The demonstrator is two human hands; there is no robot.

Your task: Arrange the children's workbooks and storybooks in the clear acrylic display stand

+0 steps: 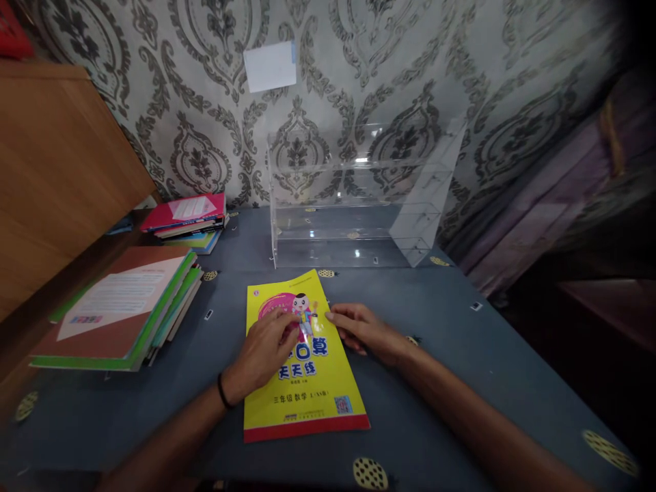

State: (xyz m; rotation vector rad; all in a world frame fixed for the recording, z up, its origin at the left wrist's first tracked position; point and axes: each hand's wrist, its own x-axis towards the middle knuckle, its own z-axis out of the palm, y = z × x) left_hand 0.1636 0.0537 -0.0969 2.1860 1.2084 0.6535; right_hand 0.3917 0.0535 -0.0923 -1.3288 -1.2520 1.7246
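Under left hand (267, 347), yellow book (313, 383)

Dim light, acrylic shelf (353, 215) glinting, right edge dark

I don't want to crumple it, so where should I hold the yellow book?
Probably pinch the yellow book by its long right edge, coming from the right, thumb on top. It's thin and wide, cover up, and the right hand is at that edge. The left hand rests on the cover.
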